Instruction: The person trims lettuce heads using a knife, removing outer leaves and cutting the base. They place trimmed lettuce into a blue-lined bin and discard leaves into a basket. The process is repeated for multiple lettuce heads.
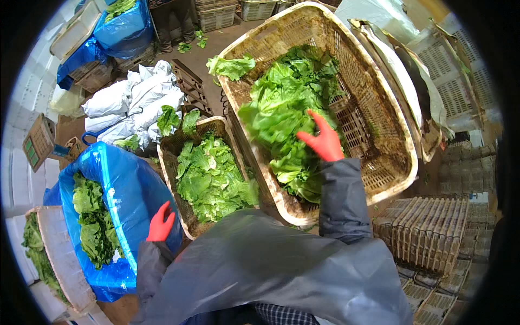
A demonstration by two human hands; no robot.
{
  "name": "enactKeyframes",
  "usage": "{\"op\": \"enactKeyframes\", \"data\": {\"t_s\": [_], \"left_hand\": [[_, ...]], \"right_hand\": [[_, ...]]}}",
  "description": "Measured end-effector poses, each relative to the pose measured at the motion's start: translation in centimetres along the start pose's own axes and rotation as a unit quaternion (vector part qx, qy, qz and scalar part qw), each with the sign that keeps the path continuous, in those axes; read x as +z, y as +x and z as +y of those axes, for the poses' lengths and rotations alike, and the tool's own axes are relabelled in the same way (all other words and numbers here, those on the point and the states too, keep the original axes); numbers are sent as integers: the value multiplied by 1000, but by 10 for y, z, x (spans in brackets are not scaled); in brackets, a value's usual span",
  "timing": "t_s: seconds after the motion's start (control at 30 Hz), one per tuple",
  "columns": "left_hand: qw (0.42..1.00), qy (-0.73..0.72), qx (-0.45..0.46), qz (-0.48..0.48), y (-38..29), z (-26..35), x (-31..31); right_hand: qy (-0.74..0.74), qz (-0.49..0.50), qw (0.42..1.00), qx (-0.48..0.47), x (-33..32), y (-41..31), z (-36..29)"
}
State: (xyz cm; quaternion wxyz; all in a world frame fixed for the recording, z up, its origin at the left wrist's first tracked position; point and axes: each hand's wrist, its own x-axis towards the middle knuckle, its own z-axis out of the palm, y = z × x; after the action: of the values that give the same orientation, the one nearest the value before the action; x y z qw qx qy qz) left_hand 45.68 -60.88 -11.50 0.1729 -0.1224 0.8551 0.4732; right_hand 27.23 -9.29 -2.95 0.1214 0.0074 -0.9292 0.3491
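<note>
My right hand (pixel 323 139), in a red glove, is over heaped leafy green lettuce (pixel 280 105) in a large, dirty plastic crate (pixel 390 134). Its thumb and fingers are spread; whether the fingertips touch the leaves is hard to tell. My left hand (pixel 161 224), also red-gloved, hangs with fingers apart beside a blue plastic bag liner (pixel 138 183) and holds nothing. Inside that liner lie dark green lettuce heads (pixel 91 219). Between my hands stands a smaller plastic crate (pixel 162 156) full of loose lettuce leaves (pixel 215 174).
White wrapped bundles (pixel 134 101) sit beyond the small crate, near a scale display (pixel 35 142). Stacked crates (pixel 422 231) stand at right. At far left is a white lettuce box (pixel 63 248). Another person's legs (pixel 172 24) and another blue bag (pixel 124 32) appear at the top.
</note>
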Motion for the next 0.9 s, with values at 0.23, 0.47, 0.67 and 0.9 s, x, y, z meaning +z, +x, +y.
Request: {"op": "enactKeyframes", "data": {"t_s": [0.23,0.47,0.67,0.9], "left_hand": [[953,-205,80,-208,40,122,44],[752,-552,132,-335,20,183,27],[564,-678,43,-469,7,155,14],[623,-696,-121,-334,-48,147,11]], "right_hand": [[-103,111,970,-189,-35,-57,-162],[288,-272,914,-87,18,-158,-172],[395,-187,887,150,4,-127,-158],[-24,-298,874,-383,-7,-97,-227]]}}
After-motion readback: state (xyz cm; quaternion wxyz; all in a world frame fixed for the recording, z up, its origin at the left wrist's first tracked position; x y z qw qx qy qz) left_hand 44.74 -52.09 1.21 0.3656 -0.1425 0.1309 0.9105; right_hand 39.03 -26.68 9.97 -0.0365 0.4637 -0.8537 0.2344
